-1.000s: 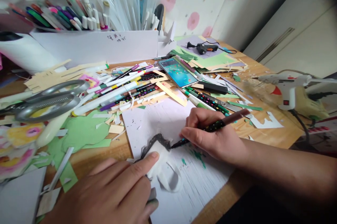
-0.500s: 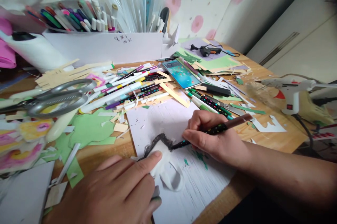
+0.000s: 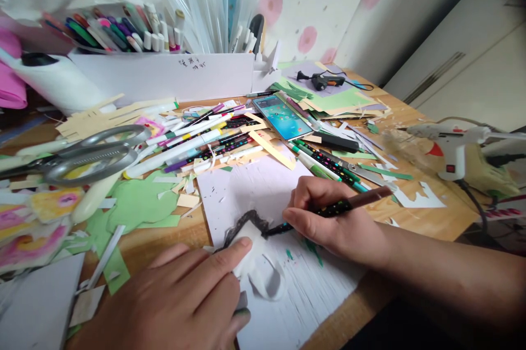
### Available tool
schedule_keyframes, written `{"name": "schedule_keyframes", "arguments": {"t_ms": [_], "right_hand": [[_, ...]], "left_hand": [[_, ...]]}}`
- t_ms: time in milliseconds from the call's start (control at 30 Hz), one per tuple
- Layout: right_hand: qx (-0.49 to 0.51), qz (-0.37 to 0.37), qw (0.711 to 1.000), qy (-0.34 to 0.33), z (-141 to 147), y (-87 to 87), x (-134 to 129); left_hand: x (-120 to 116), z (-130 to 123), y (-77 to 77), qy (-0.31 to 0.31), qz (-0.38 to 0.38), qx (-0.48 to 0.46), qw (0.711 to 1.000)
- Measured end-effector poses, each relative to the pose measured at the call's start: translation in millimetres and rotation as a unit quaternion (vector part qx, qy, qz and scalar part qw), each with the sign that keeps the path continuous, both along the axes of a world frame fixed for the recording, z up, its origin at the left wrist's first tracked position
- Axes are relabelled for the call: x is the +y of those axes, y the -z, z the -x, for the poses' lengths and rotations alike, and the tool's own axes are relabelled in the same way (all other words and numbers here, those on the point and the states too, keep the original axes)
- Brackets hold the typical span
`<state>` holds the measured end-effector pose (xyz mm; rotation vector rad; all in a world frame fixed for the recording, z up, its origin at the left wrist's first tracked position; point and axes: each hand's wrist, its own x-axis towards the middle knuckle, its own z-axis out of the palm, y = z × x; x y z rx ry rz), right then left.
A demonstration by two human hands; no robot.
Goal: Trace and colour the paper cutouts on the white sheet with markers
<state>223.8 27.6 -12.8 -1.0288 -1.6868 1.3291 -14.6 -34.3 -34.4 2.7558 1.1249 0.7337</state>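
Note:
On a white sheet lies a small white paper cutout with a thick black edge. My left hand holds the cutout, its index fingertip pressing on top and the other fingers curled; a grey bit shows beneath them, too hidden to name. A dotted black marker is gripped in my right hand, its tip touching the black edge at the cutout's right side. A curled white paper strip loops just below.
Large scissors lie at left near green paper. Several loose markers and a phone are behind the sheet. A white glue gun stands at right; a smaller black one lies farther back.
The right hand and marker have shifted slightly left and down, with the tip still at the cutout's black edge. My left hand stays almost in place.

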Motion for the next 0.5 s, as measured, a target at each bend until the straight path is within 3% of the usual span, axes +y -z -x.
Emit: {"name": "schedule_keyframes", "arguments": {"t_ms": [500], "right_hand": [[0.011, 0.012, 1.0, 0.002, -0.1, 1.1, 0.9]], "left_hand": [[1.0, -1.2, 1.2, -0.003, -0.015, -0.009, 1.0]]}}
